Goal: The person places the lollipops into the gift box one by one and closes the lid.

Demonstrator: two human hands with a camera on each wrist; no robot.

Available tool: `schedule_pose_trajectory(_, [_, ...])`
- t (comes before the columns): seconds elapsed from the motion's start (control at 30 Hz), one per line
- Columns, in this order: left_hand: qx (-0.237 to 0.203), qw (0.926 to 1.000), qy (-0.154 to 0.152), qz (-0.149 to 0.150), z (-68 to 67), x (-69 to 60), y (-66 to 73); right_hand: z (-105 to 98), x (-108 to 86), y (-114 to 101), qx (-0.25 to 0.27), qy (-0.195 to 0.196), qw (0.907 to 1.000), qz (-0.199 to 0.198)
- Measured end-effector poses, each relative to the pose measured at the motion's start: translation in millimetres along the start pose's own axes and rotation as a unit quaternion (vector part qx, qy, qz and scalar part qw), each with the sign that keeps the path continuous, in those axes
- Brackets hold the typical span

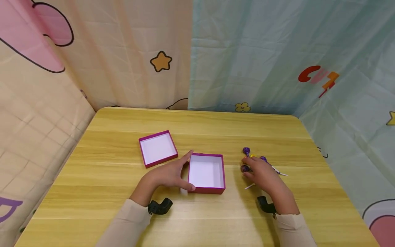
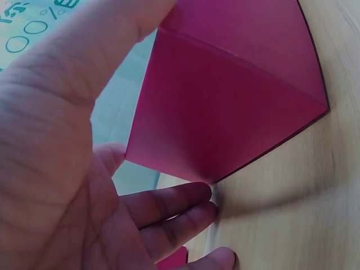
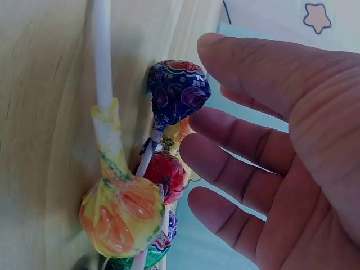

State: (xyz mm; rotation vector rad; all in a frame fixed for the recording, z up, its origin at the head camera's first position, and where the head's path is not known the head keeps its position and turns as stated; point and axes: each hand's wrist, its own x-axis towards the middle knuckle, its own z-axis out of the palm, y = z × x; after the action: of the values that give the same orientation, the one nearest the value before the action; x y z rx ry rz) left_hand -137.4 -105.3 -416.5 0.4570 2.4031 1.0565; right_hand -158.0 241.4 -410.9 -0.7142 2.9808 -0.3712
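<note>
A square magenta box [image 1: 206, 190] with a white inside stands upright on the table. My left hand [image 1: 166, 176] holds it by the left side, thumb at the near corner and a finger at the far one. Its magenta outer wall [image 2: 225, 107] fills much of the left wrist view. To the right, my right hand [image 1: 262, 173] hovers over a loose group of lollipops, fingers spread apart. A dark purple-wrapped lollipop [image 3: 179, 93] lies between thumb and fingertips, not gripped. Around it are a yellow-orange lollipop [image 3: 124, 219], a red one [image 3: 167, 177] and a green one [image 3: 154, 256], partly hidden.
The matching box lid [image 1: 158, 150] lies with its white inside up, behind and left of the box. Another purple lollipop [image 1: 246, 151] lies beyond my right fingertips. Printed curtains [image 1: 247, 58] hang behind the wooden table [image 1: 197, 224].
</note>
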Motion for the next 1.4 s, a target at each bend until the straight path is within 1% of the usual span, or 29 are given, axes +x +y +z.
schedule_pose_trajectory(0.17, [-0.013, 0.9999, 0.001, -0.009, 1.1, -2.5, -0.4, 3, 2.8, 1, -0.002, -0.004, 1.0, -0.004])
schedule_pose_trajectory(0.33, [-0.009, 0.9998, -0.001, -0.017, 1.8, -3.2, 1.6, 6, 4.4, 2, 0.001, -0.012, 0.9999, 0.0])
schedule_pose_trajectory(0.6, [-0.006, 0.9997, -0.004, -0.022, 0.5, -3.9, 1.2, 6, 8.2, 1, 0.016, -0.018, 0.9996, -0.015])
schedule_pose_trajectory(0.73, [-0.002, 0.9998, -0.003, -0.02, 1.0, -4.1, 1.0, 5, 9.4, 1, 0.027, -0.021, 0.9992, -0.023])
schedule_pose_trajectory(0.87, [0.0, 0.9999, -0.003, -0.015, 2.3, -3.8, 1.3, 5, 9.4, 2, 0.043, -0.028, 0.9984, -0.023])
schedule_pose_trajectory(0.97, [0.0, 0.9999, -0.004, -0.016, 3.1, -3.5, 1.2, 4, 9.0, 4, 0.055, -0.031, 0.9977, -0.026])
schedule_pose_trajectory(1.07, [0.009, 0.9998, -0.004, -0.017, 4.2, -3.6, 0.1, 3, 8.2, 7, 0.066, -0.034, 0.9968, -0.028])
schedule_pose_trajectory(1.17, [0.018, 0.9997, -0.005, -0.016, 5.3, -3.8, -0.6, 1, 6.5, 8, 0.076, -0.043, 0.9959, -0.024])
schedule_pose_trajectory(1.27, [0.014, 0.9999, -0.003, -0.009, 6.0, -4.1, -0.9, -1, 5.2, 9, 0.088, -0.054, 0.9946, -0.017])
schedule_pose_trajectory(1.4, [0.014, 0.9999, -0.004, -0.009, 5.9, -4.5, -0.6, -3, 5.9, 11, 0.096, -0.066, 0.9928, -0.028])
